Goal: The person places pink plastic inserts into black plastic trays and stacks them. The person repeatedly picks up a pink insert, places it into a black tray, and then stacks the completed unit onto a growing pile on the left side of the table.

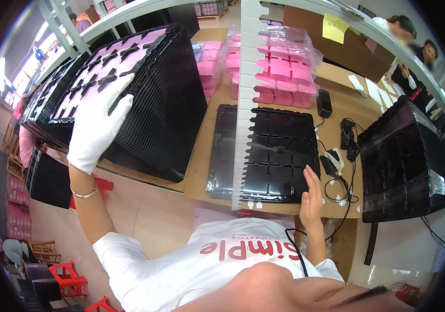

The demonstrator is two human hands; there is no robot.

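Note:
My left hand (97, 127), in a white glove, reaches over the near edge of a tall stack of black plastic trays (165, 99) on the left. Its fingers are stretched out, with a gap between them, and rest on or just above the top tray. Pink pieces (90, 86) show in that tray's compartments. My bare right hand (311, 200) has its fingers straight, beside the right edge of a flat black compartment tray (279, 156) on the table. Whether the fingertips press on that tray's edge I cannot tell. A white notched strip (246, 104) crosses the view in front of the tray.
Pink pieces in clear plastic (285, 67) are piled behind the tray. To the right lie a black adapter (324, 104), cables (352, 148) and a wrapped stack of black trays (402, 161). Two people (412, 60) are at the far right. Red stools (69, 279) stand lower left.

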